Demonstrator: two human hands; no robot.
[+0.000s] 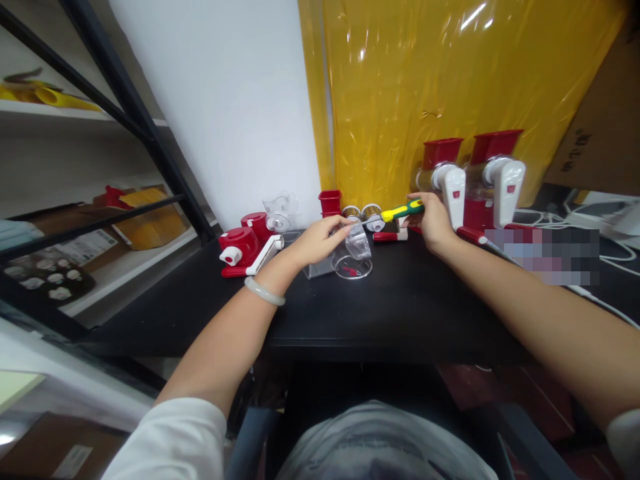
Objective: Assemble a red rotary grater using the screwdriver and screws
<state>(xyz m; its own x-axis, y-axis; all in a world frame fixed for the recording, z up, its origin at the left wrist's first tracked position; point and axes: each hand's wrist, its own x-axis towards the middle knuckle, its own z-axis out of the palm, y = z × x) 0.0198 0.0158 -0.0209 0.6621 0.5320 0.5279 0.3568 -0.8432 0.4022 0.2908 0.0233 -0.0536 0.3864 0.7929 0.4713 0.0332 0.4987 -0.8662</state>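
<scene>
My left hand (324,241) is closed on a clear plastic housing (359,241) above the black table. Just below it, a round clear rim (353,276) surrounds small red pieces (351,271). My right hand (434,219) grips a screwdriver (404,211) by its yellow-and-green handle; its shaft cannot be made out. Behind the screwdriver lie two metal grater drums (372,217) with white ends. A red-and-white handle piece (390,237) rests nearby, and a red hopper (330,202) stands behind my left hand.
Red grater bases (239,248) with a white crank stand at the left. Two assembled rotary graters (454,193) occupy the right, beside white cables (607,257). A black-framed shelf (145,127) rises at the left; yellow plastic sheeting (400,87) covers the back.
</scene>
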